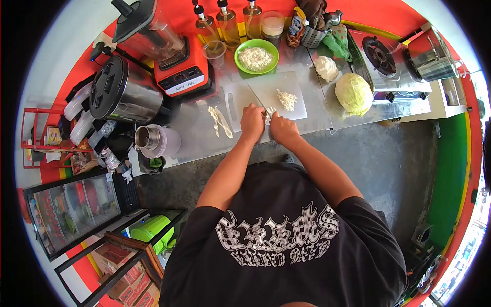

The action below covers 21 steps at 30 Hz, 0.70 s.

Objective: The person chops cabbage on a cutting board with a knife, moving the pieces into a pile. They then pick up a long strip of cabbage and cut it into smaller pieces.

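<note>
On a white cutting board (294,84), my left hand (252,122) is closed around the handle of a knife (254,95), whose thin blade points up and left. Close to its right, my right hand (283,128) has its fingers bent and pressed on small white shredded pieces (270,112). A loose heap of chopped white shreds (287,100) lies on the board to the upper right of both hands. Beyond the board is a green bowl (273,66) filled with similar shreds. Pale strips (220,122) lie on the metal counter left of the board.
A cabbage (354,94) and a smaller white lump (326,68) sit right of the board, before a gas stove (378,56). Pump bottles (227,25) stand behind the bowl. At left are a red blender (181,75), a large pot (138,97) and a pink flask (166,140).
</note>
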Available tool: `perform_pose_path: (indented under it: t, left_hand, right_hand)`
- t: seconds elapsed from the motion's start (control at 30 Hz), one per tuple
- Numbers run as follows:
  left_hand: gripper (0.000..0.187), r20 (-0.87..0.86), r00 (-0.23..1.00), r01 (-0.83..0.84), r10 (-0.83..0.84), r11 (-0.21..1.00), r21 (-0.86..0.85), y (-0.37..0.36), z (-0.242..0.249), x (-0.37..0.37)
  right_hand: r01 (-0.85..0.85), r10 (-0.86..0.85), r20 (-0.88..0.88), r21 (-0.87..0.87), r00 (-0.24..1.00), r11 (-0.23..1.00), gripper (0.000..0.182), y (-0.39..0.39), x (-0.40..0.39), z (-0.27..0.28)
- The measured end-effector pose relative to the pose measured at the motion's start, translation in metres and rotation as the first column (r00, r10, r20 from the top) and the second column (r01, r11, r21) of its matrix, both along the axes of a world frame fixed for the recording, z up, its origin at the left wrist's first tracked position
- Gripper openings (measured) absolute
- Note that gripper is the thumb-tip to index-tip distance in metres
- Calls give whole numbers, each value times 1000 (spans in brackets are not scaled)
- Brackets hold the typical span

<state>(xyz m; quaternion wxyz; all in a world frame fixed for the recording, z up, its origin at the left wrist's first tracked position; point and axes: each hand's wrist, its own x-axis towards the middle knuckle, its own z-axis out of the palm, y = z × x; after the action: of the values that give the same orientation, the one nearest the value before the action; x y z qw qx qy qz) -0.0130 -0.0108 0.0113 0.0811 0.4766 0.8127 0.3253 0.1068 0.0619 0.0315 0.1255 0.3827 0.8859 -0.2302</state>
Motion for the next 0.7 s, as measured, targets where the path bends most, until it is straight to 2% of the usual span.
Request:
perform_pose_path:
  t: [0.27,0.33,0.4,0.43,0.5,0.57,0.7]
  left_hand:
    - [5,123,991,53,-61,997,64,-2,-19,-5]
    - [6,130,990,47,-57,996,74,-4,-13,-5]
    - [7,138,989,39,-50,995,87,-5,-8,-4]
    - [7,129,990,54,-62,996,66,-6,-6,-4]
    - [7,119,990,66,-71,997,48,-7,-3,-1]
    - [7,-23,998,57,-56,998,32,-11,-1,3]
    - [9,-96,987,129,-131,991,-27,-21,-4,-2]
  right_hand:
    - [59,-59,-8,-52,998,997,30,-1,-1,-1]
    - [-7,7,-24,3,1000,1000,18,4,-2,3]
    - [19,-19,-16,-34,1000,999,23,0,0,3]
    - [41,-41,-6,-70,999,997,29,-3,1,3]
    - [58,-57,13,-78,998,995,29,-7,3,3]
    - [72,-69,33,-90,997,993,28,-8,1,1]
    - [62,-62,5,-103,998,993,28,-1,-6,4]
